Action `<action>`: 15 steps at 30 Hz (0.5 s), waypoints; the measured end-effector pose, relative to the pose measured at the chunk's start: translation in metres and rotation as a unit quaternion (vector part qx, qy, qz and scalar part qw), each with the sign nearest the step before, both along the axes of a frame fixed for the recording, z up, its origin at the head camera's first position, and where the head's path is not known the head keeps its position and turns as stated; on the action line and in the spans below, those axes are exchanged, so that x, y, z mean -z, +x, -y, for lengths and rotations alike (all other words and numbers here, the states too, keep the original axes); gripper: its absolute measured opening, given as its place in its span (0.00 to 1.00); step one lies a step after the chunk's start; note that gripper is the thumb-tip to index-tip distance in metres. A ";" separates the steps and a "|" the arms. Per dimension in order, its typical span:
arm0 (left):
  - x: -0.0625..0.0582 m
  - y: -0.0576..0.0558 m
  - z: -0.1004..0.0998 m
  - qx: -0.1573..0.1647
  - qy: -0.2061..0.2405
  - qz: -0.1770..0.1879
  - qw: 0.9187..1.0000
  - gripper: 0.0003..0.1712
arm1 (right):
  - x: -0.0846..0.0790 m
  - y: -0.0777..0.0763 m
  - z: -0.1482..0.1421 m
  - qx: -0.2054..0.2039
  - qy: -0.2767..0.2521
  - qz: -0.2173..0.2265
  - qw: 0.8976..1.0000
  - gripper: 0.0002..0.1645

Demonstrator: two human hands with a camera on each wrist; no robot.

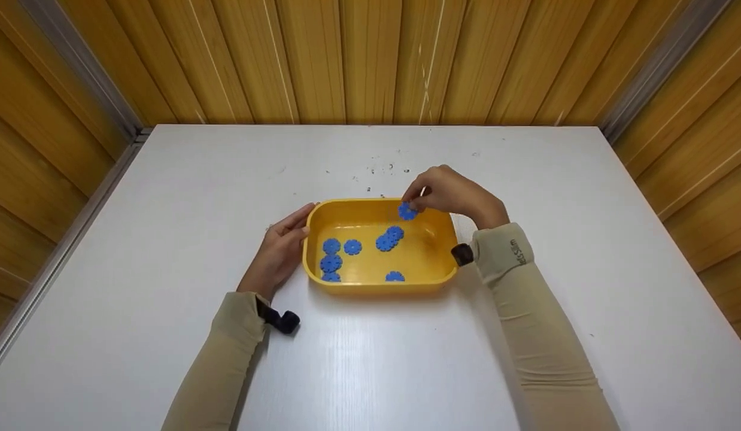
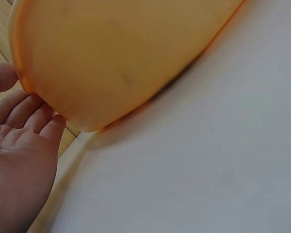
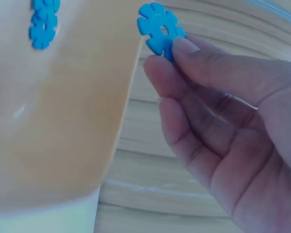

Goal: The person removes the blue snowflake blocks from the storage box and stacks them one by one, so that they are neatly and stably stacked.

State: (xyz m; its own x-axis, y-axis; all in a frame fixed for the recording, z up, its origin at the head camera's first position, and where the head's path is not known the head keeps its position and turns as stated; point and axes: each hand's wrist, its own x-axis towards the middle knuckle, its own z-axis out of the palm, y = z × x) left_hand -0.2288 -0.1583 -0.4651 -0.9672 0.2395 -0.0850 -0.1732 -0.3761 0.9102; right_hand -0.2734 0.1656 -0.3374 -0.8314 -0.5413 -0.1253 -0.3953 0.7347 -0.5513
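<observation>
A yellow plastic tub (image 1: 376, 288) stands on the white table, with several blue notched discs (image 1: 352, 246) lying flat inside it. My left hand (image 1: 279, 251) holds the tub's left end, thumb at the rim and fingers against the outer wall, as the left wrist view also shows. Above the tub's far right rim, my right hand (image 1: 451, 194) pinches one blue notched disc (image 3: 160, 28) between thumb and index finger. That disc has a hole in its centre and slots around its edge. Two overlapping discs (image 1: 389, 238) lie just below it in the tub.
The white table (image 1: 167, 251) reaches back to a wood-panelled wall (image 1: 370, 60), with more panels on both sides. Small dark marks (image 1: 382, 170) spot the tabletop behind the tub. Each wrist carries a small black camera (image 1: 288, 323).
</observation>
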 end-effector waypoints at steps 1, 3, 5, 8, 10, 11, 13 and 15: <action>0.000 0.000 0.000 -0.001 0.002 -0.001 1.000 0.33 | 0.000 0.000 -0.004 0.004 -0.002 -0.006 1.000 0.12; 0.000 0.001 -0.001 -0.001 0.006 -0.005 1.000 0.34 | 0.000 0.000 -0.012 0.011 -0.008 -0.017 1.000 0.12; -0.001 0.001 -0.002 0.000 0.008 -0.008 1.000 0.34 | 0.002 0.000 -0.020 0.021 -0.015 -0.024 0.999 0.12; -0.002 0.002 -0.002 0.000 0.006 -0.011 1.000 0.34 | 0.006 0.001 -0.031 0.047 -0.031 -0.023 0.998 0.13; -0.002 0.002 -0.002 -0.003 0.006 -0.009 1.000 0.34 | 0.009 0.003 -0.038 0.071 -0.042 -0.020 0.996 0.13; -0.002 0.002 -0.002 -0.005 0.006 -0.007 1.000 0.34 | 0.010 0.003 -0.040 0.084 -0.046 -0.018 0.995 0.13; -0.003 0.002 -0.001 -0.007 0.007 -0.004 1.000 0.34 | 0.012 0.004 -0.045 0.106 -0.055 -0.016 0.993 0.14; -0.003 0.002 0.000 -0.009 0.011 0.000 1.000 0.34 | 0.014 0.005 -0.050 0.123 -0.060 -0.016 0.990 0.14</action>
